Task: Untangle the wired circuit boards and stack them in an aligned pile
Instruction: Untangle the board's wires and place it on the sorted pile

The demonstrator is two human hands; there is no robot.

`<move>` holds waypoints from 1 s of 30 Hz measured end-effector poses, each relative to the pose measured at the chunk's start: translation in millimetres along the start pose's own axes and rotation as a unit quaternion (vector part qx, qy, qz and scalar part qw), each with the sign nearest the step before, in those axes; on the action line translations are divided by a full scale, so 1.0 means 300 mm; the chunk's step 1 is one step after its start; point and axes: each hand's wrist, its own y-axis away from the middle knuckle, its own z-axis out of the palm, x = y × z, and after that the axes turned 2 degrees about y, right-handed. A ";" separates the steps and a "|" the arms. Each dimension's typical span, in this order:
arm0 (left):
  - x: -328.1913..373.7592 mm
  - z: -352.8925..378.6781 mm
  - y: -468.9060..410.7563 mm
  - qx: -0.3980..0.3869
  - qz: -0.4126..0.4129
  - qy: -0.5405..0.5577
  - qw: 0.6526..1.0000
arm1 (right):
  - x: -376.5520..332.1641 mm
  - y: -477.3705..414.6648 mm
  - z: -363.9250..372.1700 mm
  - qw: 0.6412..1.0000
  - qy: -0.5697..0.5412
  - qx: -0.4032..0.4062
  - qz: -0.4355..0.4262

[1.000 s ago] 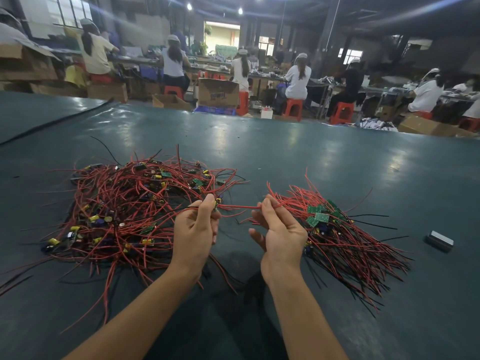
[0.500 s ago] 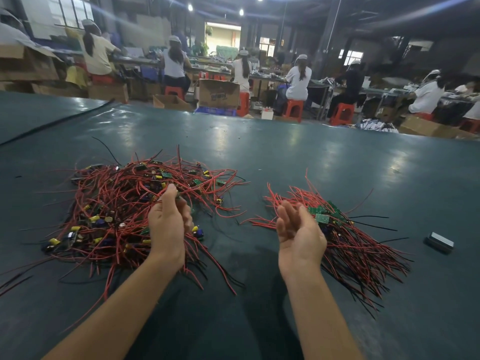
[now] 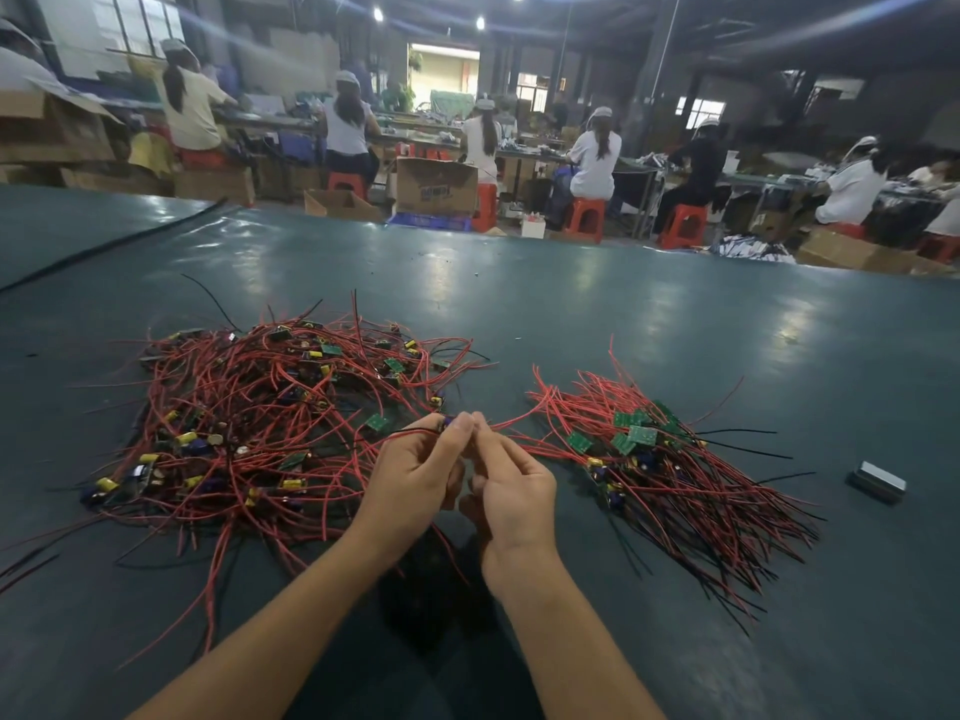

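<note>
Green table [image 3: 623,314] spreading wide, tangled heap [image 3: 270,423] of red-wired boards lying at nine o'clock, neater pile [image 3: 670,475] lying at four o'clock, left hand [image 3: 415,480] and right hand [image 3: 511,485] meeting at six o'clock, both pinching one wired board [image 3: 448,422], fingertips touching.

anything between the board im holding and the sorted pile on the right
Nothing solid. The left hand and right hand pinch the board left of the aligned pile; only stray red wire ends cross the gap. Its black wire trails toward the tangled heap.
</note>
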 end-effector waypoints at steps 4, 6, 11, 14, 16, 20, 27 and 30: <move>0.000 0.005 0.003 0.033 0.030 -0.030 0.999 | -0.002 -0.006 0.006 0.999 -0.024 0.017 0.014; 0.007 0.011 0.005 0.045 0.026 -0.034 0.998 | -0.006 -0.005 0.009 0.999 -0.026 0.016 0.026; 0.016 0.001 0.015 0.034 0.070 -0.107 0.991 | -0.029 -0.016 -0.012 0.998 -0.032 0.032 0.045; 0.022 0.003 0.022 0.015 0.082 -0.124 0.989 | -0.045 -0.031 -0.038 0.998 -0.014 0.055 0.035; 0.027 0.006 0.022 0.022 0.062 -0.083 0.994 | -0.053 -0.035 -0.048 0.998 -0.018 0.053 0.029; 0.034 0.005 0.011 0.055 0.026 -0.025 0.998 | -0.070 -0.051 -0.063 0.996 -0.039 0.070 0.027; 0.029 0.005 0.007 0.086 0.009 0.023 0.996 | -0.085 -0.071 -0.095 0.995 -0.013 0.100 -0.013; 0.035 0.001 0.002 0.100 0.002 0.026 0.995 | -0.094 -0.073 -0.101 0.992 -0.056 0.104 -0.037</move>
